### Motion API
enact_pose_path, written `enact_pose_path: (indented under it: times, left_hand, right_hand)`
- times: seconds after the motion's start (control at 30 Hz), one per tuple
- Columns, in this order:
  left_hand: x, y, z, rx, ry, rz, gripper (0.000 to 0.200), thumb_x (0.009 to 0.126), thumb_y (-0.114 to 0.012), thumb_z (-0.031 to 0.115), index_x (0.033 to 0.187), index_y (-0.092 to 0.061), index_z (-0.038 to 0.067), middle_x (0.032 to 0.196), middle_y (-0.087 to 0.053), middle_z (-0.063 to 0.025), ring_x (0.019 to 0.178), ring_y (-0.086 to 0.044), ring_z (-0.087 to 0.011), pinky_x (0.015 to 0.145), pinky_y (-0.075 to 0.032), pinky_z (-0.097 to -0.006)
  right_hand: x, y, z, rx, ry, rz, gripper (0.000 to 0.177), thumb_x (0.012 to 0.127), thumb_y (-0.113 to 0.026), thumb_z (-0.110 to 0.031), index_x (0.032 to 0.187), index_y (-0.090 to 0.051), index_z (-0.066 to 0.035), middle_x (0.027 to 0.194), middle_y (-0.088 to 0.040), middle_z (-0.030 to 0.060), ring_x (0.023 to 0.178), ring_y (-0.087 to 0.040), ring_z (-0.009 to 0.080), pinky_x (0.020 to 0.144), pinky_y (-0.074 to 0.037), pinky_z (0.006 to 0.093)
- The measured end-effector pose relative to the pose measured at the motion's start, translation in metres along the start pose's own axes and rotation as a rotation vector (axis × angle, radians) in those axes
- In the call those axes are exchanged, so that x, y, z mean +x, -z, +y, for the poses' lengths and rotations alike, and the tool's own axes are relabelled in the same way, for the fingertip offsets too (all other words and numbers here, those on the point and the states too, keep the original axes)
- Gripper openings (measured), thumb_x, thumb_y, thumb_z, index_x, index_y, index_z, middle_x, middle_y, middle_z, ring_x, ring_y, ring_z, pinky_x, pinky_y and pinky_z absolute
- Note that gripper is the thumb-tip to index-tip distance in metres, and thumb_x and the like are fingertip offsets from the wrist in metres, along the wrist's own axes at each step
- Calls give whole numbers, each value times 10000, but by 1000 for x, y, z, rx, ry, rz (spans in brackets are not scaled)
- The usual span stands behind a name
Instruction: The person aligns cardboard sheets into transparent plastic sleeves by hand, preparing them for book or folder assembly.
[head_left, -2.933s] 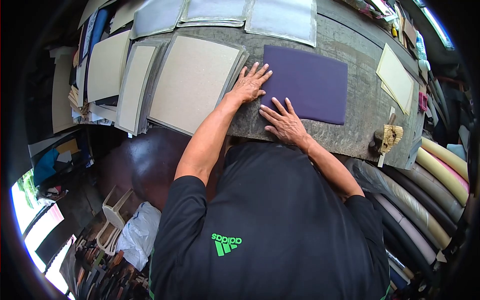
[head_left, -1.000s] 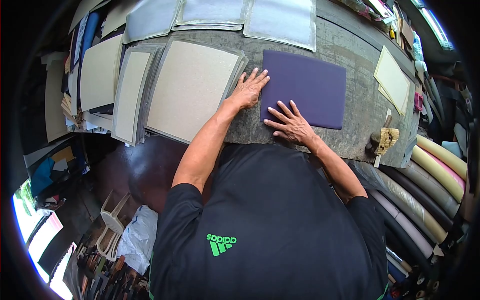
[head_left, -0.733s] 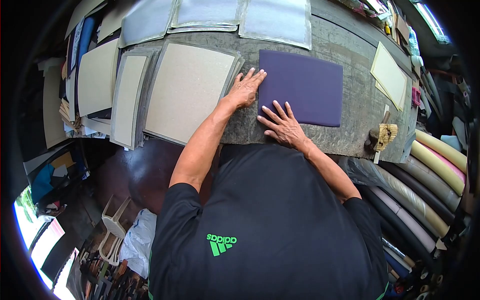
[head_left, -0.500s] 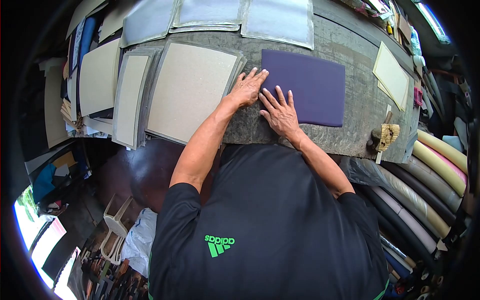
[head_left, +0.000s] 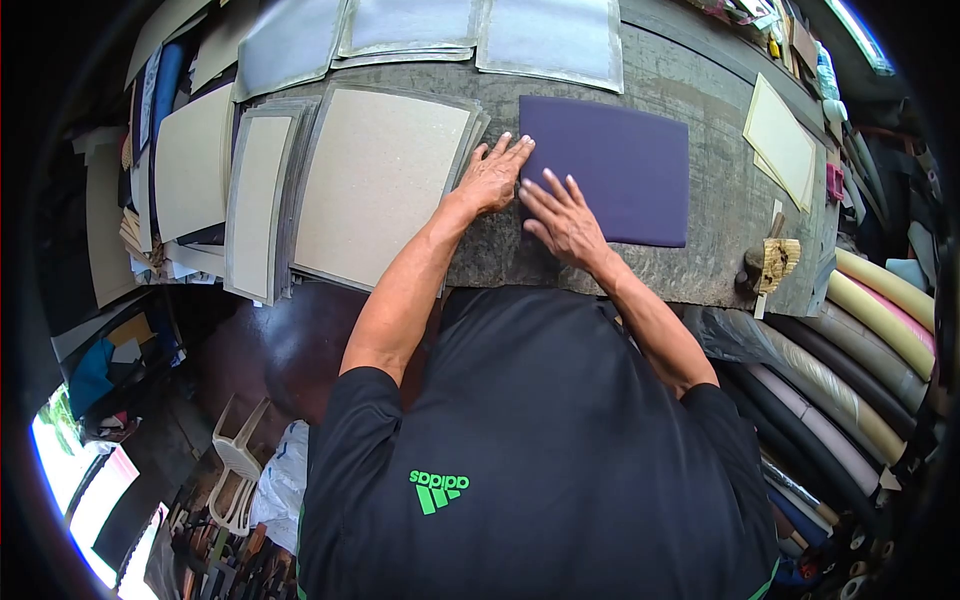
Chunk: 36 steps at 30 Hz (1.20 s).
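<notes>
A dark purple covered panel (head_left: 620,170) lies flat on the worn wooden table (head_left: 690,275). My left hand (head_left: 492,175) rests at its left edge, fingers stretched out with the tips at the panel's upper left side. On the panel's lower left part is my right hand (head_left: 565,220), palm down, fingers spread and slightly blurred. Neither hand is closed round anything. Just left of my left hand lies a stack of large grey-beige boards (head_left: 385,180) with grey borders.
A narrower board stack (head_left: 258,205) overhangs the table's front left. Grey sheets (head_left: 550,45) lie along the back. At right are cream sheets (head_left: 780,140) and a yellowish block (head_left: 778,265) near a brush-like tool. Material rolls (head_left: 880,320) fill the lower right; a plastic chair (head_left: 238,465) stands lower left.
My right hand has shifted slightly right and down across the purple panel. My left hand stays at the panel's left edge. The view has moved slightly.
</notes>
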<state>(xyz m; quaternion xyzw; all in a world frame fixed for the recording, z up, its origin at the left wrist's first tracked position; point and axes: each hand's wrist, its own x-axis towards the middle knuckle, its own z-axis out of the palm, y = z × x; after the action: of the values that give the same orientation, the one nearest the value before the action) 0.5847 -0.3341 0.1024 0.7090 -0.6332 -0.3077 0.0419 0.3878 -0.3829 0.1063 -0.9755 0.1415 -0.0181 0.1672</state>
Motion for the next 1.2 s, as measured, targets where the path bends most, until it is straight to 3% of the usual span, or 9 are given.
enact_pose_path:
  times: [0.2, 0.33, 0.4, 0.5, 0.6, 0.8, 0.9, 1.0, 1.2]
  left_hand:
    - [-3, -4, 2, -10, 13, 21, 817, 799, -450, -87, 1516, -165, 181, 1573, -192, -27, 1455, -140, -245, 1158, -155, -503]
    - [2, -2, 1, 25, 40, 26, 855, 769, -424, -118, 1518, -161, 201, 1575, -183, -10, 1457, -129, -231, 1168, -140, -498]
    - [-1, 0, 2, 5, 27, 14, 852, 771, -416, -117, 1518, -161, 204, 1574, -186, -13, 1458, -126, -230, 1169, -135, -498]
    - [-1, 1, 3, -2, 29, 11, 822, 791, -413, -102, 1517, -162, 192, 1575, -181, -19, 1457, -132, -235, 1168, -134, -497]
    - [-1, 0, 4, 2, 31, 14, 812, 796, -400, -99, 1518, -156, 181, 1579, -167, -23, 1457, -132, -238, 1168, -126, -499]
    - [-3, 2, 9, -3, 78, 6, 819, 796, -384, -104, 1521, -144, 191, 1581, -157, -21, 1460, -115, -233, 1171, -109, -497]
    - [-2, 1, 11, -10, 62, 16, 828, 791, -378, -109, 1522, -141, 197, 1582, -155, -19, 1461, -110, -234, 1174, -96, -489]
    - [-1, -3, 8, -65, 89, 9, 833, 786, -375, -112, 1522, -139, 197, 1582, -156, -19, 1462, -104, -237, 1175, -86, -486]
    - [-2, -2, 9, -37, 75, 21, 811, 807, -369, -101, 1523, -134, 197, 1585, -140, -14, 1465, -81, -234, 1176, -72, -485]
  right_hand:
    - [-13, -6, -9, -120, -13, -55, 504, 980, -410, -404, 1423, -415, -163, 1506, -337, -7, 1432, -194, 268, 1161, -97, 518]
    - [-58, -10, -25, 10, 214, -163, 499, 971, -427, -426, 1398, -447, -170, 1472, -394, -25, 1437, -190, 237, 1173, -80, 506]
    - [-60, -8, -19, 89, 262, -208, 482, 969, -458, -388, 1386, -458, -147, 1451, -425, 10, 1433, -208, 238, 1175, -89, 494]
    - [-28, 3, -16, 107, 97, -1, 499, 963, -492, -338, 1395, -433, -96, 1444, -426, 84, 1420, -240, 268, 1165, -128, 483]
    - [4, -8, -6, -74, -41, 65, 525, 965, -448, -404, 1386, -450, -91, 1486, -369, 40, 1420, -229, 257, 1159, -127, 496]
    - [-45, 1, -26, 18, 130, -165, 550, 965, -415, -451, 1378, -462, -91, 1489, -364, 35, 1421, -229, 263, 1161, -117, 512]
    - [-31, 2, -12, 100, 171, -166, 546, 975, -398, -453, 1371, -468, -84, 1492, -359, 51, 1425, -220, 279, 1163, -124, 498]
    - [10, -4, 5, -42, -36, 17, 559, 978, -388, -452, 1420, -401, -110, 1507, -335, 49, 1431, -204, 289, 1162, -122, 494]
    - [-21, -4, -2, -131, 97, -102, 574, 959, -408, -463, 1453, -361, -173, 1531, -288, -20, 1437, -174, 275, 1161, -103, 519]
